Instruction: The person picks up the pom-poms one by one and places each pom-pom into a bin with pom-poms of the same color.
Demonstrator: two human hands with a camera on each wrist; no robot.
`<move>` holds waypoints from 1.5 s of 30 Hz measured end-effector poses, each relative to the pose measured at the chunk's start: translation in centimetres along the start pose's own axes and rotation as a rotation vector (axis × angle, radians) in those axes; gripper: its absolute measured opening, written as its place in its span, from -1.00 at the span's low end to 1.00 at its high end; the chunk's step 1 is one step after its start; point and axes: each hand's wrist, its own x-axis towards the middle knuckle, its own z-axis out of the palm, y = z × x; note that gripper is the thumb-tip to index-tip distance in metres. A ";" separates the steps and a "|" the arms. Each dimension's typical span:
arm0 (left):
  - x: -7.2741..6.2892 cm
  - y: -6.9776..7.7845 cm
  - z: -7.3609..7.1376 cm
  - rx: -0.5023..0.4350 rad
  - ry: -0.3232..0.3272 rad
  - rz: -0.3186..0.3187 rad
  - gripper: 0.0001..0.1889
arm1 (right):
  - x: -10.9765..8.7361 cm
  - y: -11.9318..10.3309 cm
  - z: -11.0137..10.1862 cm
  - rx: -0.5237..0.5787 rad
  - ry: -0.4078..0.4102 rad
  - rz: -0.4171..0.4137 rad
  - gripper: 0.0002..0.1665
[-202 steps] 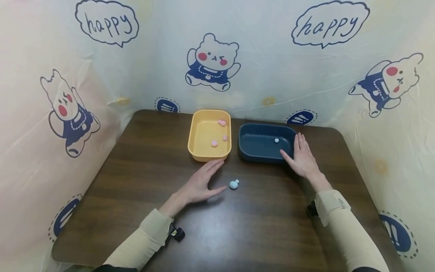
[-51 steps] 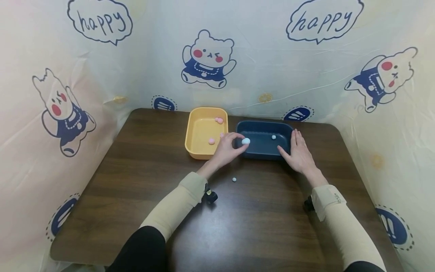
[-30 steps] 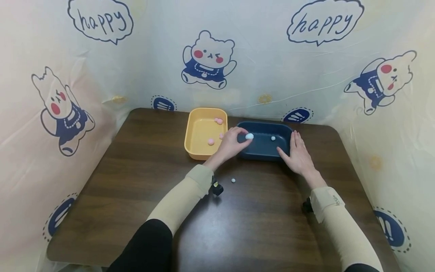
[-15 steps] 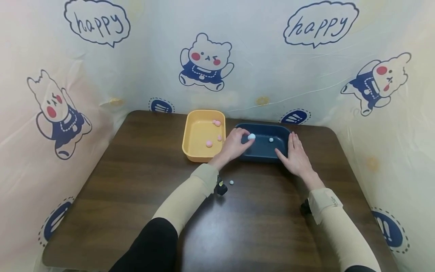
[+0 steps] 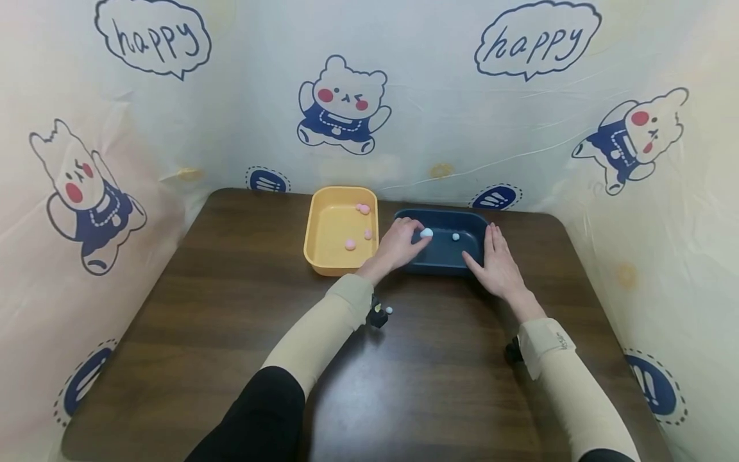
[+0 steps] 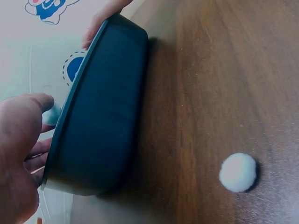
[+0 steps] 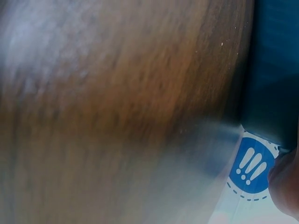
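My left hand point(image 5: 397, 245) is over the left end of the navy tray point(image 5: 441, 268), pinching a pale blue pom-pom point(image 5: 426, 233) between thumb and fingers. In the left wrist view that pom-pom point(image 6: 54, 115) shows just beyond the tray's rim, partly covered by the thumb. A smaller pale blue pom-pom point(image 5: 455, 237) lies inside the navy tray. Along the tray's right end rests my right hand point(image 5: 501, 271), fingers straight and thumb spread over the front corner. On the table near my left wrist sits another small pale pom-pom point(image 6: 238, 172).
A yellow tray point(image 5: 339, 270) with several pink pom-poms point(image 5: 350, 244) stands left of the navy one. Both trays are near the back edge of the brown wooden table point(image 5: 231, 269). A printed curtain point(image 5: 439, 115) hangs behind and at both sides.
My left hand has picked up the larger blue pom-pom from the table and carried it over the navy tray, where it has barely moved lately. The right hand stays at the tray's end.
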 end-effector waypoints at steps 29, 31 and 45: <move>-3.0 -0.7 -1.2 0.140 -0.080 0.060 -0.21 | 0.3 -0.6 0.3 0.007 -0.001 -0.014 0.29; -3.7 -0.5 -1.4 0.122 -0.079 0.078 -0.19 | 0.2 -0.5 0.1 0.009 -0.003 -0.013 0.29; -8.1 -0.8 -1.9 0.036 -0.106 0.138 0.00 | -0.2 -0.1 -0.2 0.024 0.005 -0.016 0.30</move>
